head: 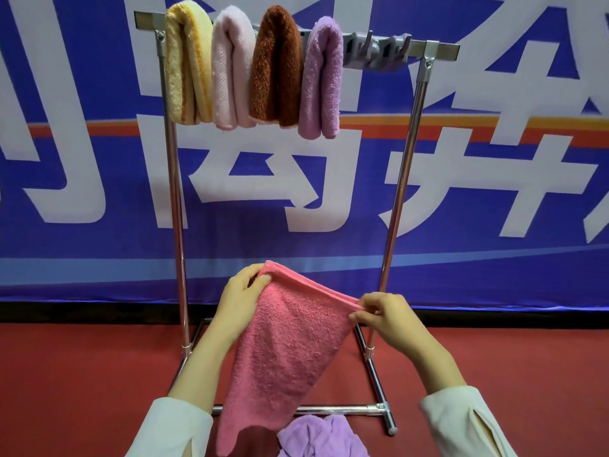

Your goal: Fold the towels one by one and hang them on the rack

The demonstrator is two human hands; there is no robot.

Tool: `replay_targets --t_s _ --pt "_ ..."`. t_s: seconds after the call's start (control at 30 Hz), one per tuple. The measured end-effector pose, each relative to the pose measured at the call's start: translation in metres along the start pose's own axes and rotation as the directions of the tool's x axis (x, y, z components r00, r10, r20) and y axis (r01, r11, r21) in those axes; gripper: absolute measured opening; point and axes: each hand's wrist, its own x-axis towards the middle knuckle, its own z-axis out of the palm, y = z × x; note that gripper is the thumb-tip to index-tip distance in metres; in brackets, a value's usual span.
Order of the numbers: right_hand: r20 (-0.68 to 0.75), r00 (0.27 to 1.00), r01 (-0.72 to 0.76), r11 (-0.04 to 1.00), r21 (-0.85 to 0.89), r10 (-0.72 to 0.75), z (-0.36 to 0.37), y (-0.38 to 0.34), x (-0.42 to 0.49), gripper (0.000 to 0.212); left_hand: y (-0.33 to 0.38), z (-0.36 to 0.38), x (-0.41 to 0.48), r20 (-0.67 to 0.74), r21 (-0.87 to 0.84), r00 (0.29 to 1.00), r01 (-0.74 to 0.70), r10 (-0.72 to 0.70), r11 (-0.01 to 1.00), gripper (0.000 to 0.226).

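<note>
From my station, the blue banner (99, 192) with large white characters fills the background, above the red surface (82, 374). On that surface stands the chrome towel rack (178, 192). In front of the rack the pink terry towel (286, 351) is held up by its hemmed top edge. It slopes down from left to right and hangs in a narrowing drape across the rack's front base bar. Four folded towels hang side by side over the top bar: yellow towel (188, 64), pale pink towel (230, 70), brown towel (276, 67) and lilac towel (321, 77). A crumpled lilac cloth (321, 437) lies at the bottom edge. My left hand (240, 298) has its fingers clamped on the towel's upper left corner. My right hand (385, 318) pinches the upper right corner. Grey hooks (379, 49) sit on the bar's bare right part.
</note>
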Motion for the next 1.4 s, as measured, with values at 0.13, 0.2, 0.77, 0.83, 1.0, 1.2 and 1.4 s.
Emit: replay_targets --t_s 0.13,0.2,0.77,0.83,1.0,1.2,1.4 --pt "-0.119 0.992 -0.013 0.983 0.181 0.035 -0.003 0.001 -0.003 0.015 -0.007 -0.001 0.000 0.037 -0.053 0.998 0.045 -0.043 0.998 0.019" --pt "-0.175 0.982 -0.012 0.943 0.333 0.075 -0.005 -0.003 -0.004 0.013 -0.009 0.001 -0.002 0.044 -0.092 0.997 0.070 -0.066 0.993 0.021" --pt "-0.294 0.933 0.182 0.433 0.883 0.209 -0.041 -0.010 -0.004 0.024 0.000 -0.001 0.000 -0.133 -0.505 0.985 0.029 -0.111 0.862 0.030" --pt "-0.218 0.963 0.118 0.478 0.870 0.160 -0.029 -0.016 -0.003 0.018 0.008 0.003 0.001 -0.083 -0.275 0.996 -0.056 0.034 0.960 0.027" --pt "-0.007 0.997 -0.031 0.491 0.871 0.076 0.010 -0.039 0.005 0.012 0.022 0.016 -0.004 0.024 0.004 0.979 -0.203 0.202 0.979 0.032" --pt "-0.029 0.999 0.001 0.686 0.728 0.029 0.031 -0.046 0.012 0.030 0.020 0.019 -0.007 0.070 0.114 0.947 -0.320 0.313 0.941 0.039" --pt "0.047 0.996 0.031 0.797 0.604 -0.074 0.041 -0.037 0.017 0.057 0.024 0.022 -0.012 0.202 -0.011 0.921 -0.337 0.333 0.941 0.046"
